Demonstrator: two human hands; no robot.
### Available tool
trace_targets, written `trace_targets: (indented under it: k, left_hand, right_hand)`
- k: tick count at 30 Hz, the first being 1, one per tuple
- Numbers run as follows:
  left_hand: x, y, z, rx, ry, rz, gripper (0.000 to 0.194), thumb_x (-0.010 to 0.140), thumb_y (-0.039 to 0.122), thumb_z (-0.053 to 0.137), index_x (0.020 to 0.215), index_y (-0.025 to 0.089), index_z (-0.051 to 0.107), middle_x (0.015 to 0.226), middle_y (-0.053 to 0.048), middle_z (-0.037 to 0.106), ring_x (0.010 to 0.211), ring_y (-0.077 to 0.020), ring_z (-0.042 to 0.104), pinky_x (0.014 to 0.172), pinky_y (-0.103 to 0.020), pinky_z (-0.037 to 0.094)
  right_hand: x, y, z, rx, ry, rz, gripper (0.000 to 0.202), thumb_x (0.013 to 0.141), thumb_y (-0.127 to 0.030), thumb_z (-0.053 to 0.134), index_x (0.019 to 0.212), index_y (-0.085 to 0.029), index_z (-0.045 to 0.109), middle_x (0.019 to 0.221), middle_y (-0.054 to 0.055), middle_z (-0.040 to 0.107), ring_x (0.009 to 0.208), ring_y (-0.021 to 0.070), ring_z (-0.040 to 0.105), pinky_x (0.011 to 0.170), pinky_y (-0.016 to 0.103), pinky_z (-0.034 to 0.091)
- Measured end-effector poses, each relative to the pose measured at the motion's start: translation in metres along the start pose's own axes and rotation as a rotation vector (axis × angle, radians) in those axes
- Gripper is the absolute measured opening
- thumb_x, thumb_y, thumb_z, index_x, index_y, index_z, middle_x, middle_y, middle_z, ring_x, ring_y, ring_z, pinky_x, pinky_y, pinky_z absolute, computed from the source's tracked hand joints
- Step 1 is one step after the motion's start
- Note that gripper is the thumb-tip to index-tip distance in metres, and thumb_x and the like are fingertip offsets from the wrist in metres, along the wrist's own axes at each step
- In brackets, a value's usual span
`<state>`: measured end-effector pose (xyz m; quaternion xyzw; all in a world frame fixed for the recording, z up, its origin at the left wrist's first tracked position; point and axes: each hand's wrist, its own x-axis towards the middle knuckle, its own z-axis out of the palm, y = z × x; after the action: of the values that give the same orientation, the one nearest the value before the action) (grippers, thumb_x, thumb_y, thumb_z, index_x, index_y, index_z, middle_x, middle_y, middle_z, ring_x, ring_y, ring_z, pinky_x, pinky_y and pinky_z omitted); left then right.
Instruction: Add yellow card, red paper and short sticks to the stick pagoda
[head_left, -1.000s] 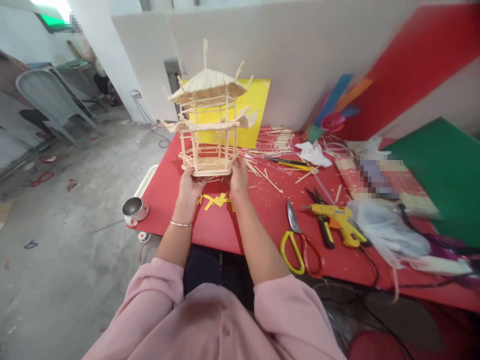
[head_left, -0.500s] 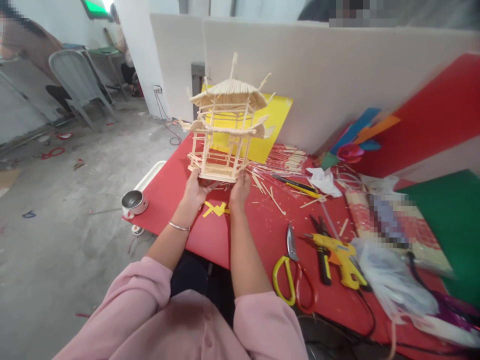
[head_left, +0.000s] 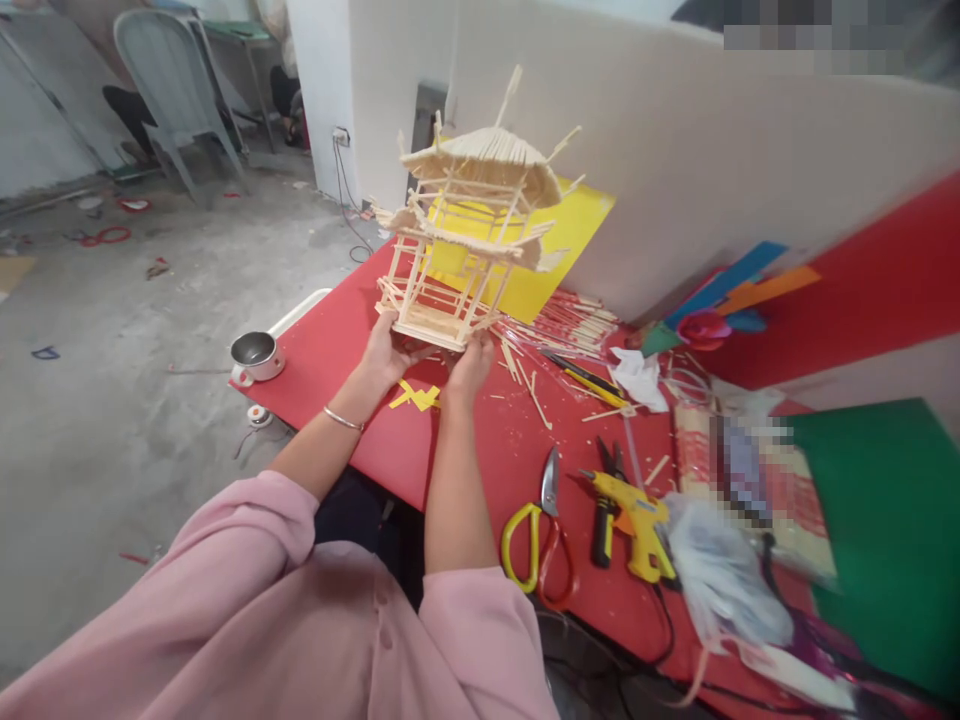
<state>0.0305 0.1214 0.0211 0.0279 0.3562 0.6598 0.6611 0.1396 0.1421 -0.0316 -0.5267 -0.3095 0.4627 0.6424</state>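
Observation:
A two-tier pagoda model (head_left: 461, 240) made of pale wooden sticks is held up in front of me over the red table (head_left: 319, 350). My left hand (head_left: 386, 355) grips the left side of its base, fingers partly hidden beneath. Round the base's right corner, my right hand (head_left: 472, 368) is closed, thumb near the edge. The model leans slightly to the right in view, its ribbed roof on top. Below and between my wrists lie crossed yellow paper strips (head_left: 416, 396). A yellow sheet (head_left: 574, 240) stands behind the model.
Scissors (head_left: 541, 530), a yellow glue gun (head_left: 634, 515), a cutter knife (head_left: 589, 378) and loose sticks (head_left: 581, 320) lie to the right. A white cup (head_left: 257, 357) stands at the left edge. Plastic bags (head_left: 724, 570) and a green sheet (head_left: 885, 530) are far right. A chair (head_left: 165, 90) stands behind left.
The view has shifted and tilted, so the model appears tipped more to the right. Both hands keep hold of its base. The tools on the table appear farther left.

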Motion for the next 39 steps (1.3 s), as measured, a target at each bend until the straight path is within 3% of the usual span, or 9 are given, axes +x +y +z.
trace_targets:
  k: [6,12,16,29,33,39]
  left_hand:
    - [0.000,-0.003,-0.001,-0.013,0.004,0.043,0.023,0.083,0.026,0.058,0.102,0.019,0.069,0.075,-0.004,0.070,0.067,-0.0200,0.066,0.095,-0.045,0.060]
    - [-0.001,0.001,-0.005,-0.047,0.012,0.063,0.027,0.084,0.037,0.058,0.100,0.018,0.069,0.084,-0.010,0.071,0.088,-0.0281,0.070,0.094,-0.047,0.059]
    - [0.005,0.006,-0.009,-0.039,0.046,0.072,0.029,0.086,0.042,0.056,0.098,0.019,0.069,0.089,-0.011,0.071,0.094,-0.0279,0.069,0.092,-0.044,0.060]
    - [0.011,0.003,-0.009,0.014,0.040,0.069,0.027,0.088,0.040,0.059,0.104,0.021,0.069,0.095,-0.009,0.074,0.092,-0.0273,0.072,0.088,-0.047,0.061]
    - [0.010,0.003,-0.007,0.015,0.018,0.026,0.023,0.088,0.032,0.056,0.102,0.021,0.070,0.086,-0.008,0.074,0.086,-0.0259,0.072,0.091,-0.046,0.061]
    - [0.010,0.003,-0.007,0.011,0.005,0.032,0.024,0.086,0.029,0.055,0.100,0.019,0.071,0.087,-0.009,0.076,0.093,-0.0286,0.073,0.092,-0.047,0.061]
  right_hand:
    - [0.002,0.008,-0.003,-0.085,-0.025,-0.107,0.058,0.094,-0.049,0.038,0.149,-0.029,0.040,0.141,0.011,0.057,0.123,0.0236,0.063,0.093,0.046,0.059]
    - [0.002,0.009,-0.002,-0.111,-0.043,-0.123,0.059,0.093,-0.046,0.038,0.150,-0.030,0.042,0.142,0.010,0.057,0.130,0.0240,0.059,0.096,0.047,0.058]
    - [0.001,0.009,0.000,-0.102,-0.026,-0.113,0.059,0.092,-0.043,0.039,0.149,-0.028,0.043,0.139,0.010,0.059,0.127,0.0240,0.060,0.096,0.046,0.057]
    - [-0.001,0.010,0.001,-0.096,-0.012,-0.120,0.061,0.091,-0.044,0.038,0.149,-0.027,0.044,0.138,0.010,0.061,0.124,0.0229,0.062,0.092,0.043,0.059]
    - [0.000,0.011,-0.001,-0.090,0.009,-0.119,0.060,0.090,-0.044,0.040,0.147,-0.025,0.046,0.136,0.011,0.063,0.122,0.0237,0.064,0.091,0.044,0.059]
    - [-0.002,0.008,-0.001,-0.068,0.038,-0.116,0.060,0.088,-0.043,0.042,0.145,-0.023,0.047,0.145,0.012,0.057,0.132,0.0226,0.058,0.105,0.045,0.053]
